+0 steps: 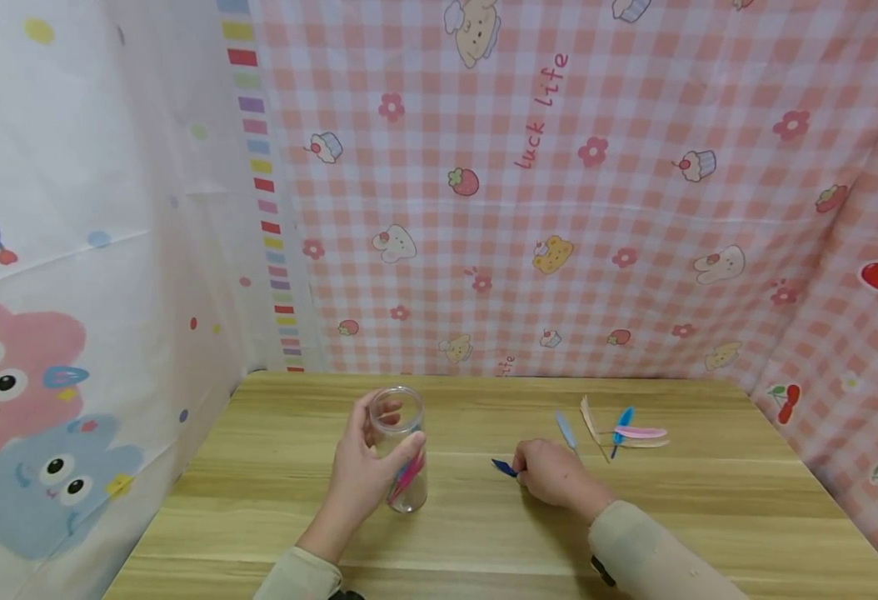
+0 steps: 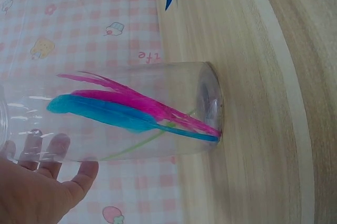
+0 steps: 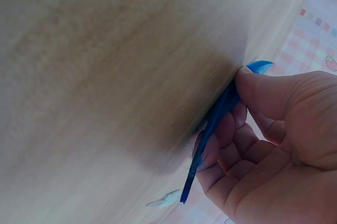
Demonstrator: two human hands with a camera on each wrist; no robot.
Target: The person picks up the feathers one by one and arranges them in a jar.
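Observation:
On the wooden table stands a clear plastic jar (image 1: pixel 411 497), upright with its round mouth uncovered. My left hand (image 1: pixel 364 468) grips it from the left side, thumb at the front and fingers behind. Inside the jar lean a pink feather (image 2: pixel 126 99), a turquoise feather (image 2: pixel 108 113) and a thin green feather (image 2: pixel 138 143). To the right of the jar, my right hand (image 1: pixel 556 475) pinches a dark blue feather (image 3: pixel 215 113) low over the table. Its pointed tip sticks out toward the jar, and its quill shows below the fingers in the right wrist view.
Beyond my right hand lie a pale blue feather (image 1: pixel 566 429), a cream feather (image 1: pixel 590 418), a bright blue feather (image 1: pixel 623 423) and a light pink feather (image 1: pixel 641 432), some overlapping. A checked cloth (image 1: pixel 529 292) hangs behind the table (image 1: pixel 469 542).

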